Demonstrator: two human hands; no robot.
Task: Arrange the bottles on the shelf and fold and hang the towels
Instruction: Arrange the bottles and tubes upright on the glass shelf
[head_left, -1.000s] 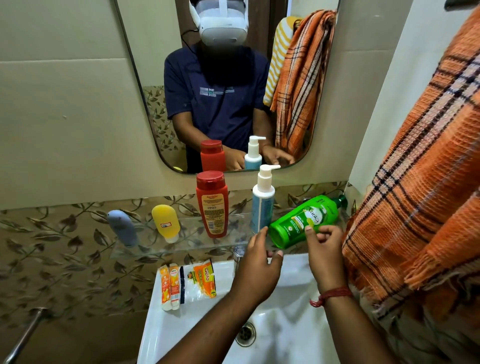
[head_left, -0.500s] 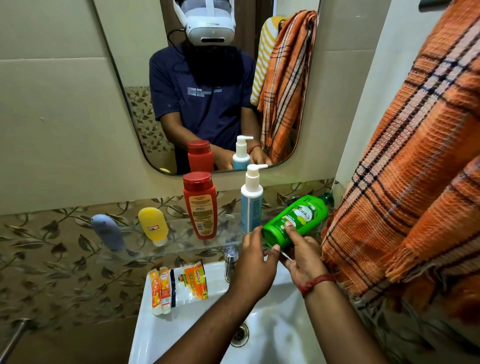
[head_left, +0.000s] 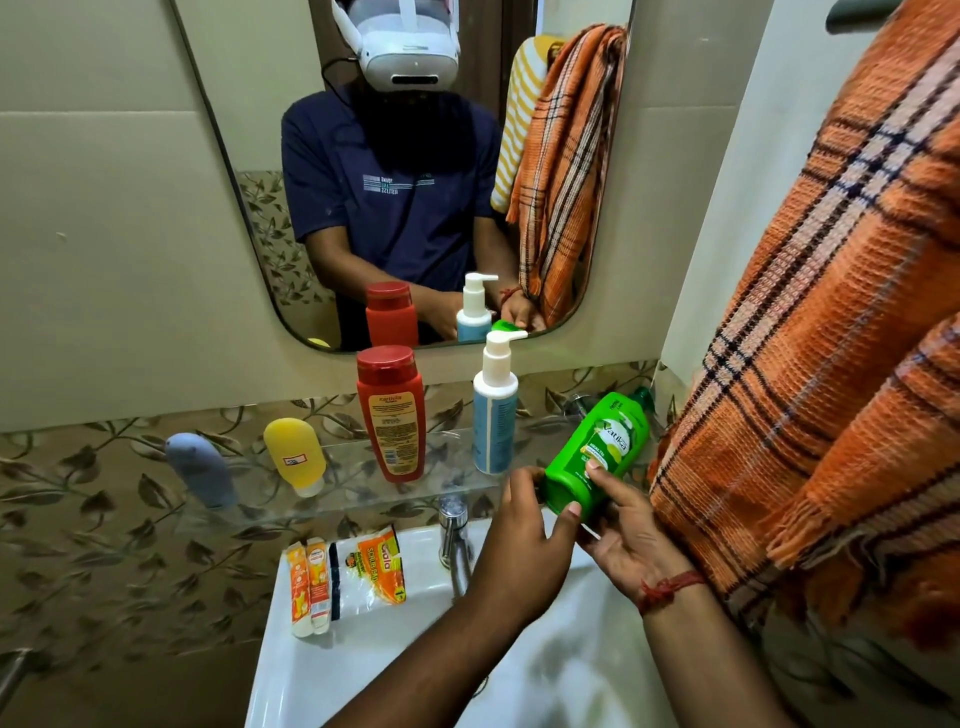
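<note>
A green bottle (head_left: 602, 452) tilts over the right end of the glass shelf (head_left: 337, 488), its base toward me. My right hand (head_left: 623, 535) grips its base from below, thumb on the label. My left hand (head_left: 524, 530) holds the base from the left with curled fingers. Upright on the shelf stand a red bottle (head_left: 392, 413) and a white and blue pump bottle (head_left: 494, 410). A yellow tube (head_left: 295, 457) and a grey-blue tube (head_left: 200, 470) stand further left. An orange plaid towel (head_left: 821, 338) hangs at the right.
A white sink (head_left: 519, 665) lies below the shelf, with a chrome tap (head_left: 453, 535) at its back. Toothpaste boxes (head_left: 309, 587) and an orange scrub pad packet (head_left: 376, 566) rest on the sink's left rim. A mirror (head_left: 405, 166) hangs above.
Both hands have closed on the green bottle's base. My right hand went from resting on top of it to holding it from below. The bottle is raised and more upright.
</note>
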